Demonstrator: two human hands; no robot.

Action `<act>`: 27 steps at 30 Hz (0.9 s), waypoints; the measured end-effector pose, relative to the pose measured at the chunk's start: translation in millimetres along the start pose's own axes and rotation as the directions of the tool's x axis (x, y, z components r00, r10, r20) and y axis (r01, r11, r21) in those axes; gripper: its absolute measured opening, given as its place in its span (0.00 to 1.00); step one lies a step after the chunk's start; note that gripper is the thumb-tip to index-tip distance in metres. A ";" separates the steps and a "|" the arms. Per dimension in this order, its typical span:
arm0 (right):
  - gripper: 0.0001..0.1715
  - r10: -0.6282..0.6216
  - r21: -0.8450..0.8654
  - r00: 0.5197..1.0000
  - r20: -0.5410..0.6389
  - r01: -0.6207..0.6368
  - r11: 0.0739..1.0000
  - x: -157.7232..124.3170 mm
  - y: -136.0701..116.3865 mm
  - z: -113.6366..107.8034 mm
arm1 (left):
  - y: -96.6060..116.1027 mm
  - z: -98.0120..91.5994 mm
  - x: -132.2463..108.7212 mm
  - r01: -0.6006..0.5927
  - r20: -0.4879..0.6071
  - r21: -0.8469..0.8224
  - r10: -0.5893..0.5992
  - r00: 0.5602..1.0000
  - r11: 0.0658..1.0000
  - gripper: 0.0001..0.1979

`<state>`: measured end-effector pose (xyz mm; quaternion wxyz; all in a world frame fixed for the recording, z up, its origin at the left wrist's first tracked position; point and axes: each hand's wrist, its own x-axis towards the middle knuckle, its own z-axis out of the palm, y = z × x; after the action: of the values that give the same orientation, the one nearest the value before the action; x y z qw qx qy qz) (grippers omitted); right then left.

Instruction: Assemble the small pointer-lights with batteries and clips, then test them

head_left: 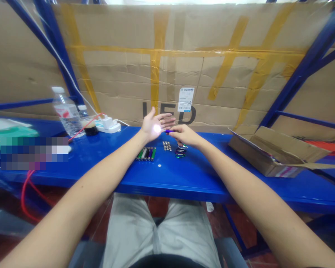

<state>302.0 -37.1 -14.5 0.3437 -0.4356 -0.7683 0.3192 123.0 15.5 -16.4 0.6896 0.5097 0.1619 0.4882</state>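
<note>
— What is the right grip [185, 136] doing?

— It is pinching a small purple torch [169, 131], with the fingertips clenched around its rear end. The torch is lying roughly level and pointing away from that grip, towards the left grip [155, 126].

— And the left one?

— It is standing released, palm open and turned to the torch, fingers spreading upward and grasping nothing. A bright white spot of light [156, 128] is glowing on the palm, just ahead of the torch's nose. Both grips are hovering above the blue worktop [184, 175], not touching it.

— What is lying under them?

— Directly below the right grip, a small heap of carabiner clips [181, 152] is resting on the worktop. Between the two grips and a little lower, a block of button batteries [166, 146] is sitting. Below the left grip, a row of little torches [146, 153] is lying side by side.

— Anything further out?

— Well off beyond the left grip, a water bottle [67, 113] is standing upright near a white power strip [108, 124]. Well off beyond the right grip, an open cardboard box [276, 152] is sitting on the worktop.
</note>
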 end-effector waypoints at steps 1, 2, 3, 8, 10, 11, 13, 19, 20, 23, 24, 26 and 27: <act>0.10 -0.011 -0.003 1.000 -0.001 0.011 1.000 0.2 0.5 0.1 | -0.1 0.3 -0.1 0.001 -0.001 0.001 -0.001 1.000 1.000 0.39; 0.12 -0.022 -0.008 1.000 0.001 0.022 1.000 0.5 1.3 0.1 | -0.1 0.8 -0.3 0.000 -0.002 0.002 0.000 1.000 1.000 0.39; 0.13 -0.033 -0.014 0.999 0.004 0.033 0.999 0.9 2.2 0.2 | -0.1 1.3 -0.5 -0.001 -0.003 0.003 0.001 1.000 1.000 0.39; 0.19 -0.134 -0.116 0.991 0.013 0.135 0.984 3.4 7.7 1.0 | -0.9 3.5 -1.4 -0.017 -0.014 0.020 0.017 1.000 1.000 0.38; 0.18 -0.215 -0.181 0.976 -0.012 0.210 0.961 5.2 9.4 1.3 | -1.2 4.1 -1.4 -0.020 -0.015 0.023 0.020 1.000 1.000 0.38; 0.18 -0.252 -0.207 0.967 -0.023 0.242 0.948 6.2 10.2 1.4 | -1.4 4.4 -1.4 -0.021 -0.014 0.021 0.022 1.000 1.000 0.38; 0.19 -0.294 -0.236 0.955 -0.034 0.278 0.931 7.9 11.4 1.3 | -1.4 5.0 -1.4 -0.025 -0.008 0.016 0.025 1.000 1.000 0.38; 0.19 -0.327 -0.231 0.945 -0.031 0.312 0.922 8.3 11.3 2.7 | 0.1 7.0 -2.2 -0.021 -0.016 0.004 0.021 1.000 1.000 0.38; 0.19 -0.332 -0.232 0.943 -0.030 0.317 0.920 7.8 10.7 3.3 | 0.4 7.3 -2.4 -0.021 -0.019 0.003 0.021 1.000 1.000 0.39; 0.19 -0.346 -0.240 0.938 -0.030 0.329 0.913 6.0 8.8 4.5 | 1.1 7.8 -2.7 -0.017 -0.029 -0.004 0.017 0.999 1.000 0.39; 0.19 -0.349 -0.246 0.937 -0.030 0.332 0.911 5.5 8.3 4.7 | 1.2 7.9 -2.8 -0.016 -0.032 -0.006 0.016 0.999 1.000 0.39; 0.19 -0.352 -0.264 0.935 -0.031 0.332 0.905 4.7 7.7 4.6 | 1.5 7.6 -2.8 -0.017 -0.031 -0.010 0.016 0.999 1.000 0.39; 0.18 -0.354 -0.276 0.935 -0.032 0.332 0.902 4.4 7.6 4.4 | 1.6 7.3 -2.7 -0.018 -0.029 -0.010 0.017 0.999 1.000 0.39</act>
<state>300.2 -30.9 -21.9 0.3640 -0.3484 -0.8540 0.1295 126.2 9.3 -12.6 0.6857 0.5003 0.1648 0.5024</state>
